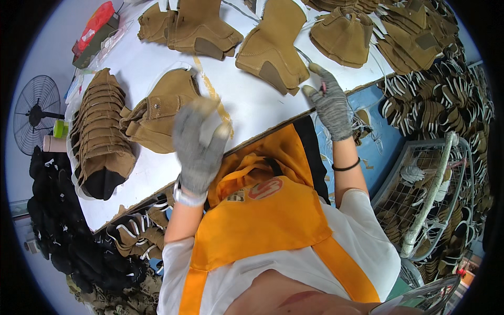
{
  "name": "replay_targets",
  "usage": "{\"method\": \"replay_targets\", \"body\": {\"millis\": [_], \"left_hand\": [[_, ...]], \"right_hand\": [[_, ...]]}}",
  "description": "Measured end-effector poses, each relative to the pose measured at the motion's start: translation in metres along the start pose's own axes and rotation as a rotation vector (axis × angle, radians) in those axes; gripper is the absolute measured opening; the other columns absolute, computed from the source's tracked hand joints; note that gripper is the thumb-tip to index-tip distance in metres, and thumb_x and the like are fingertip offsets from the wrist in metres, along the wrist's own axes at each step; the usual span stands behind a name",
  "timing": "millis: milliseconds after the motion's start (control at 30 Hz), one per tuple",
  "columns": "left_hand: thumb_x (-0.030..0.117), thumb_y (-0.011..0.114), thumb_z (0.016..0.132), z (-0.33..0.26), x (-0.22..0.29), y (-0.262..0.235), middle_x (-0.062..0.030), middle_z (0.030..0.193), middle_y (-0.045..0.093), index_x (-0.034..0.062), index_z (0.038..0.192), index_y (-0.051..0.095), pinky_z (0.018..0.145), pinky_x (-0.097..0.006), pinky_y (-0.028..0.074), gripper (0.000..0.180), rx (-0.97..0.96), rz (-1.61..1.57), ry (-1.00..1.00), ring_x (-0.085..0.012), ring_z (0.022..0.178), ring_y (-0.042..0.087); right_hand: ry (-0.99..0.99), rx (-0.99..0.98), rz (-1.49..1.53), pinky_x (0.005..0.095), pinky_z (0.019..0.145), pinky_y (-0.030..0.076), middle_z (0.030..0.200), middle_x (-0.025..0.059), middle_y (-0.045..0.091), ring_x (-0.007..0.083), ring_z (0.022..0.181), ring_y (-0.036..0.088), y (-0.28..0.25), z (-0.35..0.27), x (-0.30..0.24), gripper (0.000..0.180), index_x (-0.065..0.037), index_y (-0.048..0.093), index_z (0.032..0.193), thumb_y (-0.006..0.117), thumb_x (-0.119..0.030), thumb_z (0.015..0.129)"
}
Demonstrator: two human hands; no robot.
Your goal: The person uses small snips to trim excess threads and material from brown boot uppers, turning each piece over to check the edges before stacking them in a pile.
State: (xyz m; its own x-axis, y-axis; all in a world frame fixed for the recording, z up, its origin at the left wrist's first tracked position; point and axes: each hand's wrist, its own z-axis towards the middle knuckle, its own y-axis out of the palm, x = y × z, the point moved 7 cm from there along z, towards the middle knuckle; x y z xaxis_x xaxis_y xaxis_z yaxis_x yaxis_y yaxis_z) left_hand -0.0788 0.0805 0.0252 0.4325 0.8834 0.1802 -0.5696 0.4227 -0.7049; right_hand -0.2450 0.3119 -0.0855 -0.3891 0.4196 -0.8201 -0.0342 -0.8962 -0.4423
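Observation:
My left hand, in a grey knit glove and blurred by motion, is raised over the white table's near edge. Its fingers pinch a thin tan strip that runs up toward a tan suede boot upper lying just left of the hand. My right hand, also gloved, sits at the table's right edge with a small dark and pink tool held in the palm and the forefinger stretched out. It is next to another tan boot upper.
A stack of tan uppers lies at the left of the table, more uppers along the far side. Piles of tan pieces with white cords fill the right. A wire basket stands lower right, a fan far left.

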Motion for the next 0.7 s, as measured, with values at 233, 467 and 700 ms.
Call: {"method": "replay_targets", "body": {"millis": [233, 467, 700], "left_hand": [[0.030, 0.077, 0.075, 0.036, -0.088, 0.122, -0.0191, 0.117, 0.057, -0.0046, 0.135, 0.034, 0.097, -0.037, 0.039, 0.082, -0.060, -0.323, -0.498, -0.0285, 0.112, 0.052], [0.026, 0.067, 0.084, 0.036, -0.088, 0.141, -0.0104, 0.106, 0.062, -0.0018, 0.123, 0.049, 0.087, -0.031, 0.048, 0.051, -0.066, -1.373, -0.928, -0.0186, 0.096, 0.059], [0.028, 0.062, 0.088, 0.024, -0.080, 0.136, -0.0105, 0.115, 0.057, 0.0024, 0.124, 0.049, 0.091, -0.038, 0.049, 0.046, 0.177, -1.824, -1.081, -0.0237, 0.106, 0.056]], "right_hand": [[0.072, -0.067, -0.016, 0.0343, 0.069, 0.046, 0.083, 0.0142, 0.061, 0.0282, 0.076, 0.056, 0.008, 0.011, -0.002, 0.034, 0.001, 0.062, 0.095, 0.070, -0.027, 0.078], [0.321, -0.041, 0.568, 0.0189, 0.052, 0.040, 0.073, -0.0014, 0.058, 0.0042, 0.056, 0.048, -0.001, 0.020, -0.009, 0.033, -0.002, 0.064, 0.096, 0.068, -0.032, 0.084], [0.320, -0.101, 0.761, 0.0195, 0.061, 0.045, 0.079, 0.0009, 0.061, 0.0057, 0.069, 0.055, 0.013, 0.028, -0.039, 0.034, -0.002, 0.064, 0.099, 0.067, -0.032, 0.085]]}}
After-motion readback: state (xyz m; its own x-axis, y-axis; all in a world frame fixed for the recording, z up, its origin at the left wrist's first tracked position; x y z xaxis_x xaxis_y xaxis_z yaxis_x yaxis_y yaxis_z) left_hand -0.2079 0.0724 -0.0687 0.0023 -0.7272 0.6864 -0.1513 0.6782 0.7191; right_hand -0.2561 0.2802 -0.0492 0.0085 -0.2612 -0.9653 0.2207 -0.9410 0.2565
